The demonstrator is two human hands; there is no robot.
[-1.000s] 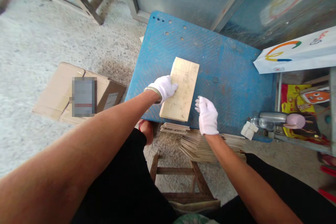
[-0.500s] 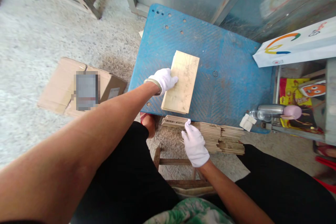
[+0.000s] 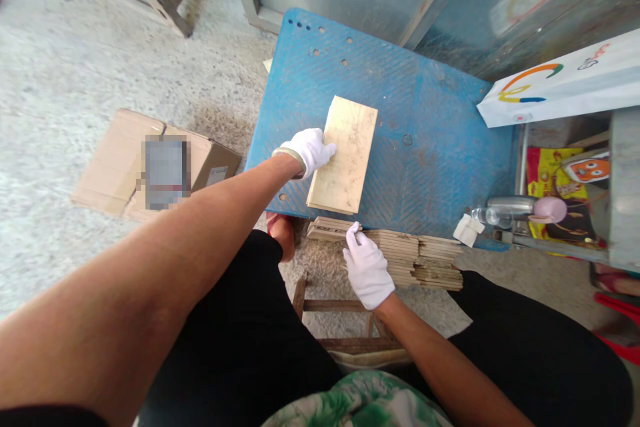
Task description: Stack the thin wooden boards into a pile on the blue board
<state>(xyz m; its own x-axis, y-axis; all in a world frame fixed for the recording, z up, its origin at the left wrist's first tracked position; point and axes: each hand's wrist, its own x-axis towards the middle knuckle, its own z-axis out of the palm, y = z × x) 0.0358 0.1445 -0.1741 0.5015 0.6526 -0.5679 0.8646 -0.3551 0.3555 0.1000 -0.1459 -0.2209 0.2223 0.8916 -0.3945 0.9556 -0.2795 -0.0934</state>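
Observation:
A pale wooden board (image 3: 345, 153) lies on the blue metal platform (image 3: 430, 147). My left hand (image 3: 309, 149), in a white glove, rests on the board's left edge with its fingers curled over it. My right hand (image 3: 367, 267), also gloved, is lower down at a pile of thin wooden boards (image 3: 420, 257) on the ground in front of the platform. Its fingers are pinched on the top board at the pile's left end.
A flattened cardboard box (image 3: 150, 170) lies on the concrete floor at the left. A white paper bag (image 3: 565, 83), a bottle (image 3: 505, 210) and colourful packets (image 3: 555, 180) are at the right. A wooden stool frame (image 3: 345, 327) stands between my legs.
My right hand has dropped from the platform's front edge to the pile of boards and pinched the top one. My left hand has stayed on the board.

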